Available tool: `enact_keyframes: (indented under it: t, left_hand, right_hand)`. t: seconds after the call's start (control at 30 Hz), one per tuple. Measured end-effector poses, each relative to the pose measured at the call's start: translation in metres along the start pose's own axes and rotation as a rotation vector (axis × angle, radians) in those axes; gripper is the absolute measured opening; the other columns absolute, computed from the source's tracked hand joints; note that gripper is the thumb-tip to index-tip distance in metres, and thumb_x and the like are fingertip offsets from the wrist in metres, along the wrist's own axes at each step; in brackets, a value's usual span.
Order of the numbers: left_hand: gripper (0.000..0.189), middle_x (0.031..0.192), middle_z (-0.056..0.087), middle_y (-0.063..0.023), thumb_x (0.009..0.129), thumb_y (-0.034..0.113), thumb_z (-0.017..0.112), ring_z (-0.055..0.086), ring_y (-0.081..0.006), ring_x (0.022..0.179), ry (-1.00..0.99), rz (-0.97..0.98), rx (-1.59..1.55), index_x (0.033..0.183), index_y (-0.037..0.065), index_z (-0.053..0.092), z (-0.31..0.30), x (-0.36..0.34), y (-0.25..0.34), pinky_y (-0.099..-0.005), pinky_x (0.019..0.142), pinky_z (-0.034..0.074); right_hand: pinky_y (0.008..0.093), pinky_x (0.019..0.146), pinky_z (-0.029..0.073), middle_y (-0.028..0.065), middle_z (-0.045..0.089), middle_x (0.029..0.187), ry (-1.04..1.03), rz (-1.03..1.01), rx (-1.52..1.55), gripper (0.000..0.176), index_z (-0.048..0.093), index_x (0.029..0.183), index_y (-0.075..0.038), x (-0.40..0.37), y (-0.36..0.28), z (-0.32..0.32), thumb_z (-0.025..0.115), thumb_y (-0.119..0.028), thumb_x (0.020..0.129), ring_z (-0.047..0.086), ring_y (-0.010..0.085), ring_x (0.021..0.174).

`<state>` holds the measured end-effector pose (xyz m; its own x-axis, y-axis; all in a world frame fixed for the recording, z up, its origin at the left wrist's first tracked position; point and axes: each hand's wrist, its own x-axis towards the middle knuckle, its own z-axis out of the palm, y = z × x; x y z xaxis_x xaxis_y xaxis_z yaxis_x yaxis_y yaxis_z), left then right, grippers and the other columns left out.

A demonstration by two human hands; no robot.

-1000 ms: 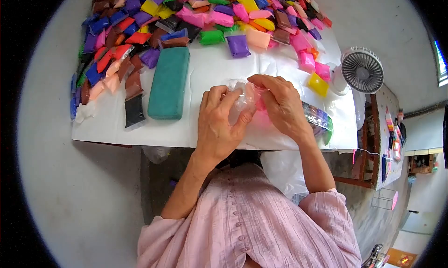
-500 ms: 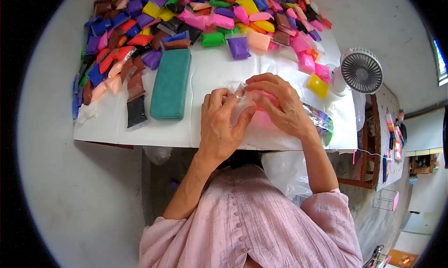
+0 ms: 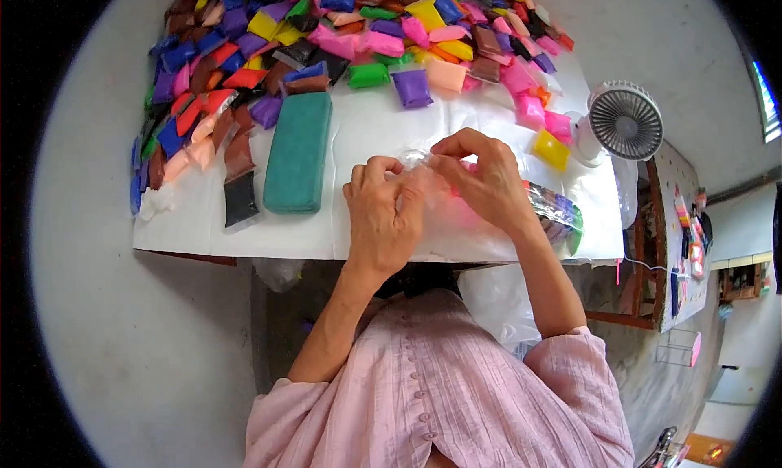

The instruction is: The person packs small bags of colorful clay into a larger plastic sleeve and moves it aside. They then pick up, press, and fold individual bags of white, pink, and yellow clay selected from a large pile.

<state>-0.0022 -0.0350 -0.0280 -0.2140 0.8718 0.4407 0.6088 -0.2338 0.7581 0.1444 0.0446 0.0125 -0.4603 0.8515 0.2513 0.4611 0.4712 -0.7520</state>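
Observation:
A clear plastic bag (image 3: 430,199) is stretched between my two hands, low over the white table covering. My left hand (image 3: 381,214) grips its left side with bent fingers, the thumb lying along the film. At the bag's upper right edge, my right hand (image 3: 487,179) pinches the plastic between thumb and fingers. Something bright pink (image 3: 458,214) shows through the film, partly covered by my right hand. Beside my right wrist lies a clear long pack of coloured packets (image 3: 555,211). Left of my left hand is a teal oblong case (image 3: 298,154).
Many small coloured packets (image 3: 383,43) are heaped across the back and left of the white-covered table (image 3: 358,126). A black packet (image 3: 240,199) lies left of the case. At the right stands a small white fan (image 3: 626,122), with a yellow packet (image 3: 551,149) beside it.
My right hand has drawn its fingers in to a pinch at the bag's edge. My left thumb has moved up closer to the fingers, and the bag's opening looks flatter.

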Motion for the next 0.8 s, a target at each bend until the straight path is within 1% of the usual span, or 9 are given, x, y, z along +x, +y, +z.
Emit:
enact_keyframes:
  t: [0.03, 0.13, 0.23, 0.33, 0.5, 0.63, 0.7, 0.73, 0.8]
  left_hand:
    - [0.032, 0.099, 0.058, -0.0109, 0.094, 0.030, 0.057, 0.050, -0.0294, 0.094, 0.012, -0.049, -0.038, 0.089, 0.002, 0.072, 0.001, 0.001, 0.001, -0.0416, 0.083, 0.036]
    - [0.031, 0.088, 0.062, -0.0108, 0.095, 0.026, 0.056, 0.052, -0.0296, 0.086, 0.051, -0.176, -0.114, 0.086, 0.001, 0.072, 0.005, 0.005, 0.002, -0.0416, 0.078, 0.038]
    - [0.030, 0.078, 0.064, -0.0111, 0.094, 0.024, 0.058, 0.053, -0.0283, 0.078, 0.095, -0.233, -0.141, 0.083, 0.000, 0.072, 0.009, 0.008, 0.002, -0.0403, 0.072, 0.041]
    - [0.030, 0.071, 0.065, -0.0118, 0.093, 0.025, 0.061, 0.054, -0.0246, 0.071, 0.111, -0.261, -0.220, 0.081, -0.001, 0.073, 0.011, 0.010, 0.001, -0.0376, 0.067, 0.043]
    - [0.030, 0.063, 0.062, -0.0085, 0.093, 0.025, 0.062, 0.051, -0.0163, 0.067, 0.071, -0.450, -0.371, 0.081, -0.002, 0.073, 0.006, 0.014, 0.008, -0.0331, 0.063, 0.042]
    - [0.035, 0.066, 0.061, -0.0069, 0.094, 0.026, 0.059, 0.048, -0.0143, 0.068, 0.108, -0.389, -0.435, 0.080, -0.004, 0.070, 0.012, 0.011, -0.004, -0.0310, 0.064, 0.041]
    - [0.037, 0.068, 0.062, -0.0072, 0.095, 0.027, 0.057, 0.047, -0.0146, 0.067, 0.080, -0.378, -0.439, 0.079, -0.005, 0.068, 0.008, 0.011, -0.005, -0.0302, 0.065, 0.041]
    - [0.038, 0.069, 0.062, -0.0070, 0.096, 0.027, 0.055, 0.047, -0.0144, 0.067, 0.092, -0.330, -0.386, 0.080, -0.005, 0.068, 0.006, 0.010, -0.003, -0.0298, 0.065, 0.040]
    - [0.039, 0.070, 0.063, -0.0068, 0.097, 0.026, 0.052, 0.047, -0.0140, 0.068, 0.116, -0.234, -0.282, 0.082, -0.006, 0.068, -0.001, 0.007, 0.005, -0.0290, 0.065, 0.040]
  right_hand:
    - [0.0301, 0.062, 0.053, 0.0118, 0.069, 0.082, -0.006, 0.027, -0.003, 0.019, 0.067, 0.092, 0.007, 0.000, -0.002, -0.001, 0.067, -0.011, 0.086, 0.063, 0.0153, 0.066]
    - [0.0301, 0.062, 0.052, 0.0113, 0.068, 0.077, -0.029, 0.071, -0.028, 0.020, 0.067, 0.092, 0.005, 0.003, 0.000, -0.002, 0.068, -0.014, 0.085, 0.062, 0.0150, 0.064]
    - [0.0393, 0.069, 0.052, 0.0154, 0.070, 0.080, -0.025, 0.180, -0.015, 0.023, 0.069, 0.085, 0.000, 0.006, -0.002, -0.001, 0.070, -0.022, 0.081, 0.067, 0.0298, 0.073]
    - [0.0413, 0.067, 0.051, 0.0156, 0.069, 0.076, 0.042, 0.048, -0.023, 0.023, 0.065, 0.084, 0.000, 0.004, 0.008, 0.006, 0.070, -0.023, 0.082, 0.066, 0.0322, 0.071]
    - [0.0430, 0.066, 0.050, 0.0167, 0.068, 0.075, 0.042, 0.094, -0.088, 0.024, 0.062, 0.082, 0.000, 0.003, 0.000, 0.004, 0.069, -0.023, 0.082, 0.065, 0.0348, 0.070]
    - [0.0430, 0.067, 0.050, 0.0174, 0.068, 0.076, 0.042, 0.075, -0.110, 0.024, 0.063, 0.081, 0.000, 0.003, 0.002, 0.004, 0.069, -0.023, 0.082, 0.065, 0.0353, 0.071]
    - [0.0385, 0.067, 0.050, 0.0136, 0.068, 0.078, 0.011, 0.121, -0.125, 0.024, 0.063, 0.085, 0.000, 0.003, 0.001, 0.003, 0.068, -0.023, 0.083, 0.065, 0.0278, 0.071]
    - [0.0362, 0.067, 0.050, 0.0117, 0.069, 0.079, -0.006, 0.143, -0.131, 0.024, 0.064, 0.088, 0.000, 0.004, 0.001, 0.002, 0.068, -0.023, 0.084, 0.065, 0.0241, 0.071]
    - [0.0367, 0.067, 0.050, 0.0122, 0.068, 0.078, -0.005, 0.144, -0.136, 0.024, 0.064, 0.087, 0.000, 0.004, 0.000, 0.003, 0.068, -0.023, 0.083, 0.065, 0.0250, 0.071]
